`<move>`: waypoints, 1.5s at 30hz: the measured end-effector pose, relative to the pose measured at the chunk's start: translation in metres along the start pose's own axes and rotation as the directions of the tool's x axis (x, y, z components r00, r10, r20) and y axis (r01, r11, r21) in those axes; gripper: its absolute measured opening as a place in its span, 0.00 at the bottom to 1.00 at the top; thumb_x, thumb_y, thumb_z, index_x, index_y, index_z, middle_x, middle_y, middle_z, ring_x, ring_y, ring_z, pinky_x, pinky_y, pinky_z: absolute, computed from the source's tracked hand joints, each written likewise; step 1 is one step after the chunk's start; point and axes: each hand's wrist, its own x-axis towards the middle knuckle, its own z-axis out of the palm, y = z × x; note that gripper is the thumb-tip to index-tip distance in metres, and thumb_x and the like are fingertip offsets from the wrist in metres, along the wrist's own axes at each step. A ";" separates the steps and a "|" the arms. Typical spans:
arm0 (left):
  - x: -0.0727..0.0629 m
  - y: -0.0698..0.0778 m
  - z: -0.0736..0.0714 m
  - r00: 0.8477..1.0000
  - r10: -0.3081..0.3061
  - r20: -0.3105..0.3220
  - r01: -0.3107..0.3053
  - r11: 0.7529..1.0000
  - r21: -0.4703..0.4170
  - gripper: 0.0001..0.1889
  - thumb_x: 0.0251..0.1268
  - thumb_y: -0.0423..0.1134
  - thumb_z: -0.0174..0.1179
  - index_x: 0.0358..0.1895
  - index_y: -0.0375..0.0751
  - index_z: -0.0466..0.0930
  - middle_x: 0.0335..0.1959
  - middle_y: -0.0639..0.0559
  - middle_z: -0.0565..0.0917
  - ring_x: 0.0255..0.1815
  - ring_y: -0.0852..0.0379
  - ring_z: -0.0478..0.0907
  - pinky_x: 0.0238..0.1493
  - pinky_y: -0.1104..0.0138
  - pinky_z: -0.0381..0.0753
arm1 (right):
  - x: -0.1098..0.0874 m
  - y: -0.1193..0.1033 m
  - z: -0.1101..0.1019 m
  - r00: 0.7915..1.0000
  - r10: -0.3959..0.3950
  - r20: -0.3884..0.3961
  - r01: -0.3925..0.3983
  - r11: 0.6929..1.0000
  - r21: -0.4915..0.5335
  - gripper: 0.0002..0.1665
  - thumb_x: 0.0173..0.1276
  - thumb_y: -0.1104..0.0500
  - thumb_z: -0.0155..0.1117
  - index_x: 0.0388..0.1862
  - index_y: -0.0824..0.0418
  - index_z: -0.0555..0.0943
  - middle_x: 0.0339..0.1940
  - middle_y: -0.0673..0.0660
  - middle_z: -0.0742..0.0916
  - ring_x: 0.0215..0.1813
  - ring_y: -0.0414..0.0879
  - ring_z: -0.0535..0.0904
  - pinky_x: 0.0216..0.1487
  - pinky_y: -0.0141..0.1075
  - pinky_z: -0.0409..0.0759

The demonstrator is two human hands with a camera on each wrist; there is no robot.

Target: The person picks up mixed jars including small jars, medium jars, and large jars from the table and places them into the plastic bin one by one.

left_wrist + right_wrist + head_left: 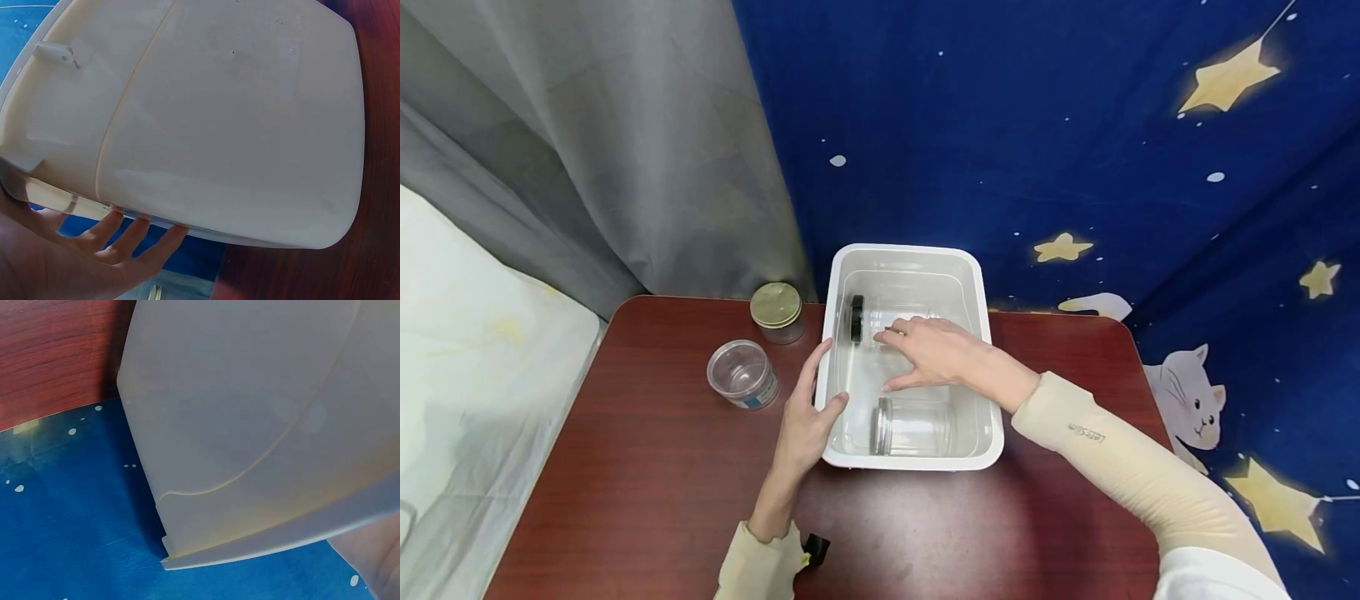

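Note:
A white plastic tub stands at the far edge of the table. My left hand holds its left rim, thumb over the inside and fingers along the outer wall. Inside, a clear jar with a black lid lies on its side towards the back, its body partly behind my right hand. Another clear jar with a silver lid lies on its side near the front wall. Above the tub floor, between the two jars, my right hand reaches in with fingers spread and nothing in its grasp.
Left of the tub, a jar with a gold lid stands near the table's back edge. A clear, labelled jar is in front of it. Grey and blue star-patterned curtains hang behind the reddish-brown table. A small black object is beside my left wrist.

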 end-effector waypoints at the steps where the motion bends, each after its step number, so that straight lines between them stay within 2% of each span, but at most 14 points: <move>1: 0.000 -0.001 0.000 1.000 0.001 0.002 -0.001 1.000 0.000 0.40 0.61 0.31 0.60 0.75 0.67 0.60 0.70 0.54 0.70 0.62 0.51 0.72 0.59 0.51 0.68 | 0.000 0.000 0.000 1.000 0.001 -0.001 -0.001 1.000 0.001 0.48 0.56 0.22 0.61 0.69 0.49 0.74 0.56 0.50 0.81 0.53 0.48 0.80 0.51 0.46 0.79; 12: 0.001 -0.002 0.000 1.000 0.002 -0.001 -0.002 1.000 0.001 0.39 0.63 0.32 0.61 0.75 0.67 0.61 0.70 0.54 0.70 0.62 0.51 0.72 0.59 0.51 0.69 | -0.004 0.003 -0.011 0.999 -0.007 -0.046 0.008 1.000 0.022 0.48 0.59 0.25 0.62 0.69 0.52 0.74 0.58 0.53 0.81 0.57 0.50 0.78 0.57 0.46 0.76; 20: 0.002 -0.001 0.000 1.000 0.009 0.003 -0.009 1.000 -0.002 0.40 0.63 0.32 0.61 0.75 0.69 0.60 0.70 0.55 0.70 0.61 0.52 0.72 0.59 0.51 0.68 | -0.015 0.010 -0.020 0.995 -0.010 -0.103 0.013 0.999 0.029 0.46 0.58 0.26 0.64 0.66 0.54 0.76 0.55 0.53 0.82 0.53 0.50 0.79 0.55 0.46 0.76; 24: 0.002 -0.002 0.001 1.000 0.023 0.002 -0.023 1.000 -0.006 0.40 0.63 0.31 0.61 0.75 0.68 0.60 0.71 0.57 0.69 0.64 0.55 0.69 0.62 0.51 0.66 | -0.022 0.013 -0.027 0.991 0.012 -0.135 -0.011 1.000 0.009 0.48 0.58 0.25 0.63 0.68 0.54 0.74 0.58 0.55 0.81 0.56 0.52 0.78 0.57 0.47 0.75; 29: 0.002 -0.002 0.000 1.000 0.005 -0.001 -0.005 1.000 -0.007 0.40 0.64 0.30 0.61 0.76 0.65 0.60 0.72 0.57 0.68 0.66 0.55 0.68 0.64 0.52 0.64 | -0.026 0.016 -0.030 0.990 0.030 -0.138 -0.029 1.000 0.013 0.50 0.59 0.24 0.60 0.71 0.53 0.72 0.62 0.55 0.80 0.60 0.52 0.76 0.59 0.48 0.75; 31: 0.002 0.002 0.000 1.000 0.000 -0.001 0.000 1.000 -0.008 0.39 0.64 0.29 0.60 0.76 0.61 0.60 0.73 0.54 0.68 0.67 0.53 0.67 0.65 0.51 0.63 | -0.027 0.016 -0.030 0.990 0.032 -0.141 -0.029 0.999 0.019 0.50 0.60 0.24 0.60 0.71 0.53 0.72 0.62 0.54 0.80 0.60 0.52 0.76 0.59 0.48 0.75; 34: -0.001 0.019 -0.002 1.000 0.000 0.000 0.000 1.000 -0.009 0.38 0.63 0.27 0.59 0.77 0.52 0.61 0.73 0.48 0.68 0.67 0.50 0.68 0.65 0.50 0.63 | -0.027 0.017 -0.029 0.987 0.025 -0.156 -0.020 0.999 0.028 0.49 0.60 0.25 0.60 0.71 0.53 0.72 0.62 0.55 0.80 0.61 0.52 0.76 0.60 0.48 0.74; 38: -0.006 0.038 -0.004 1.000 -0.011 0.015 0.011 1.000 -0.004 0.37 0.63 0.26 0.58 0.76 0.45 0.61 0.72 0.43 0.69 0.66 0.48 0.69 0.64 0.51 0.65 | -0.031 0.019 -0.029 0.986 0.029 -0.166 -0.024 0.999 0.034 0.50 0.60 0.25 0.60 0.71 0.54 0.72 0.62 0.55 0.80 0.61 0.52 0.76 0.61 0.48 0.74; 45: -0.008 0.039 -0.005 1.000 -0.007 0.005 0.007 1.000 -0.008 0.37 0.63 0.26 0.59 0.76 0.46 0.62 0.73 0.45 0.68 0.69 0.48 0.67 0.66 0.50 0.63 | -0.036 0.023 -0.027 0.980 0.043 -0.195 -0.034 0.998 0.047 0.50 0.60 0.24 0.59 0.71 0.54 0.72 0.62 0.55 0.80 0.62 0.52 0.75 0.61 0.48 0.73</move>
